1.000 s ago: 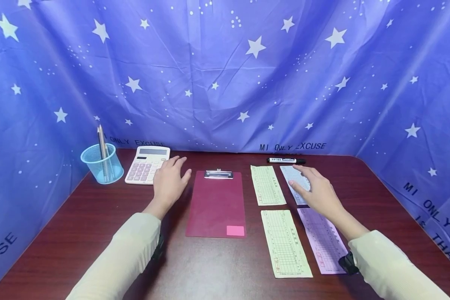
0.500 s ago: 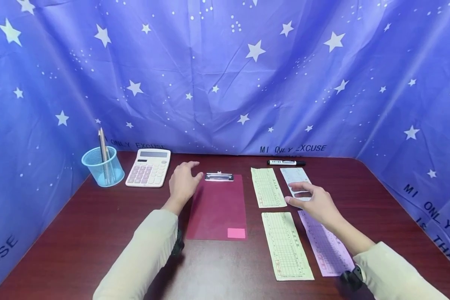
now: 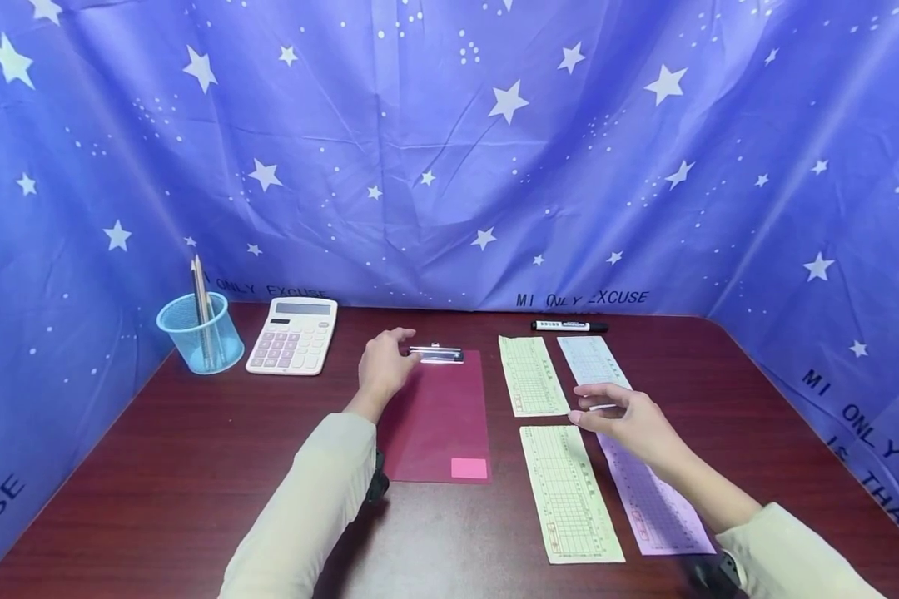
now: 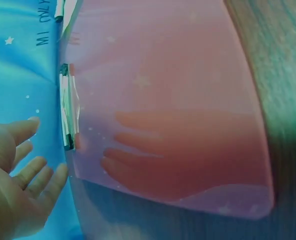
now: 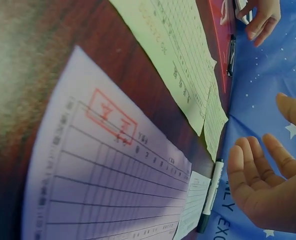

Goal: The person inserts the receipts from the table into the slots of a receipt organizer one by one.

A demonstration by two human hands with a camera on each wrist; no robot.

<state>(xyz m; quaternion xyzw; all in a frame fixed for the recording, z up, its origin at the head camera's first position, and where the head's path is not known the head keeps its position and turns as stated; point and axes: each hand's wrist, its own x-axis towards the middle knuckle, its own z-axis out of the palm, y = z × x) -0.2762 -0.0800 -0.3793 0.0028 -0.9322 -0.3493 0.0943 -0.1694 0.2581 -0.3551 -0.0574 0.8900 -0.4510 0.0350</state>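
Note:
My left hand (image 3: 384, 366) hovers over the upper left of a dark red clipboard (image 3: 449, 416), fingertips near its metal clip (image 3: 436, 354). In the left wrist view the fingers of that hand (image 4: 23, 185) are spread and loosely bent, with nothing between them, and the glossy board mirrors the hand. My right hand (image 3: 637, 424) is above the seam between a pale blue slip (image 3: 588, 358) and a purple slip (image 3: 663, 507), partly covering both. Thumb and fingers stand apart, holding nothing. Two green slips, an upper one (image 3: 533, 374) and a lower one (image 3: 573, 495), lie between clipboard and right hand.
A black-and-white marker (image 3: 569, 326) lies behind the slips. At the back left stand a white calculator (image 3: 292, 337) and a blue mesh cup (image 3: 201, 333) holding pencils. A pink label (image 3: 468, 468) marks the clipboard's lower right corner. A starry blue curtain (image 3: 449, 150) encloses the table.
My left hand has moved right from the calculator to the clipboard's clip. My right hand has drawn back toward me from the pale blue slip, its fingers bending a little.

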